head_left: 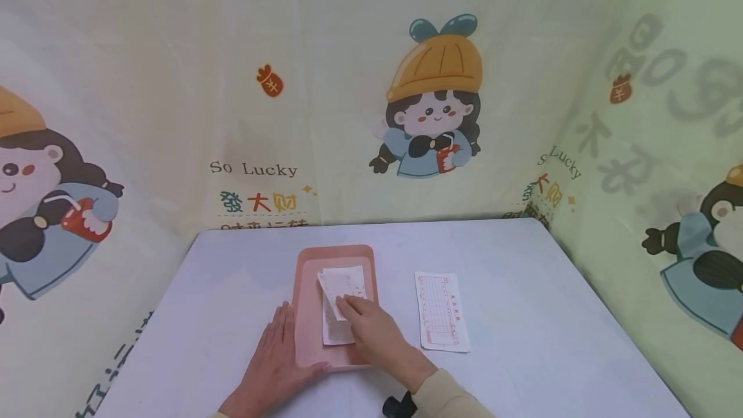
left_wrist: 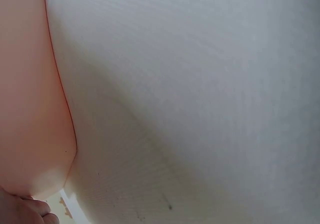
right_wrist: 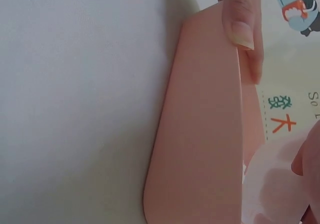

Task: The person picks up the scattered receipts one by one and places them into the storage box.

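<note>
A pink tray with a raised rim lies on the table, holding a small stack of printed paper slips. Over it, my right hand pinches the top slip, which sits askew on the ones below. That slip shows raised in a curve in the right wrist view, partly hidden by my fingers. My left hand rests against the tray's left side, fingers straight along it and thumb at the near rim. In the right wrist view, its thumb overlaps the rim.
Right of the tray lies another stack of slips with red printed lines. A white table carries everything, with patterned cloth hanging behind and at both sides. A black object shows below my right wrist.
</note>
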The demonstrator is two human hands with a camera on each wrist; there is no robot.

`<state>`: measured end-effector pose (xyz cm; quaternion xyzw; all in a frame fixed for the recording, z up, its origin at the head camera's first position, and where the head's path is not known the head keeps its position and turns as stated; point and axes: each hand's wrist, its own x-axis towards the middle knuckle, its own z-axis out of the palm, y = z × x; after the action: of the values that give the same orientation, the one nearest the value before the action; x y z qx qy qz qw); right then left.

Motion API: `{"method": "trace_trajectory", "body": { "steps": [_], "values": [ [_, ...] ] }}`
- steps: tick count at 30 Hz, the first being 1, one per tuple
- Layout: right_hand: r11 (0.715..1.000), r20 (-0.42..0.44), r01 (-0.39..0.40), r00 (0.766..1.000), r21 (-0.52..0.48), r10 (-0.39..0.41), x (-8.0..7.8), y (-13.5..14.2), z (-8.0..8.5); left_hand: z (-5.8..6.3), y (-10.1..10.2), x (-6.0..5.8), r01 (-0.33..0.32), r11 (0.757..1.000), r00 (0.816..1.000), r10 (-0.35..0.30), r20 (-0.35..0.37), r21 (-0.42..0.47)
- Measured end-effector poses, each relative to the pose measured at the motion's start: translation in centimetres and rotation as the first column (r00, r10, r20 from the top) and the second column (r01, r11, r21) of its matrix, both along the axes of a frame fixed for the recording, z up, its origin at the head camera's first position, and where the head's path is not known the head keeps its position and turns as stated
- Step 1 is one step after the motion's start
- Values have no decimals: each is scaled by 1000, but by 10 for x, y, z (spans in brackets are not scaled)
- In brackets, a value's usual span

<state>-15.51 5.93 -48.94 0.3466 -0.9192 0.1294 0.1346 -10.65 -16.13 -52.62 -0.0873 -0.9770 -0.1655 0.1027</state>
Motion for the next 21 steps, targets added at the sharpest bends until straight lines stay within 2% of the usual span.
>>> {"method": "trace_trajectory", "body": {
  "steps": [8, 14, 21],
  "values": [
    [1000, 104, 30, 994, 2, -30, 1, -7, -3, 3, 0, 0, 1, 1000, 1000, -1, 25, 12],
    [1000, 174, 8, 985, 0, -8, 2, -5, -6, 4, 1, -1, -7, 1000, 998, 6, 56, 18],
    [1000, 193, -23, 981, -12, 25, 4, 0, -8, 3, 0, 0, -7, 1000, 999, 7, 31, 13]
  ]
}}
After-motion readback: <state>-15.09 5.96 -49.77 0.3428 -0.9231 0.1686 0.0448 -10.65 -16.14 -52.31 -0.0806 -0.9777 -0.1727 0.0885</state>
